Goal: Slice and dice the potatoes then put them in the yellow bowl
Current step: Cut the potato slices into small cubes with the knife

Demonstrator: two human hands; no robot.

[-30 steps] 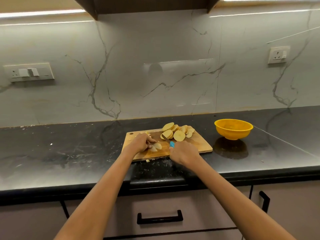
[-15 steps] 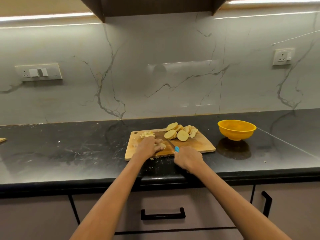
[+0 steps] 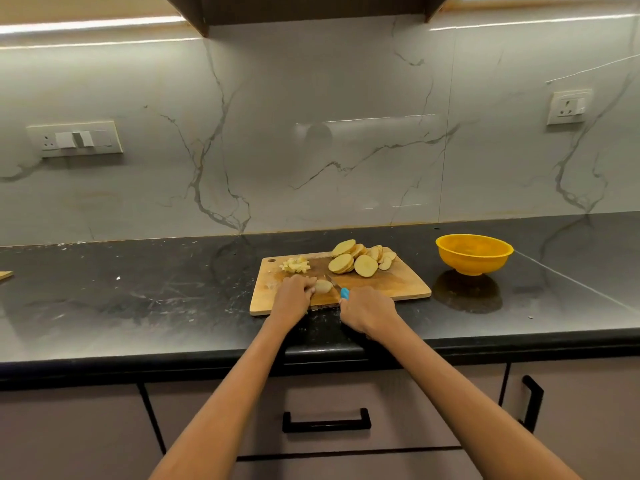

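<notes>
A wooden cutting board [image 3: 398, 287] lies on the black counter. At its far right sits a pile of round potato slices [image 3: 360, 259]. A small heap of diced potato [image 3: 295, 265] lies at its far left. My left hand [image 3: 294, 297] holds down a potato slice [image 3: 323, 286] near the board's front edge. My right hand [image 3: 367, 311] grips a knife with a blue handle [image 3: 344, 292], its blade against that slice. The yellow bowl [image 3: 473, 253] stands to the right of the board, and no potato shows in it.
The black counter [image 3: 138, 299] runs left and right, with a marble backsplash behind. A wooden edge [image 3: 5, 274] shows at the far left. Wall sockets [image 3: 568, 107] sit above. Drawers with black handles [image 3: 325, 422] are below the counter edge.
The view shifted slightly. My left hand moved a little toward the board's front, uncovering the diced heap. The knife stays beside the held slice.
</notes>
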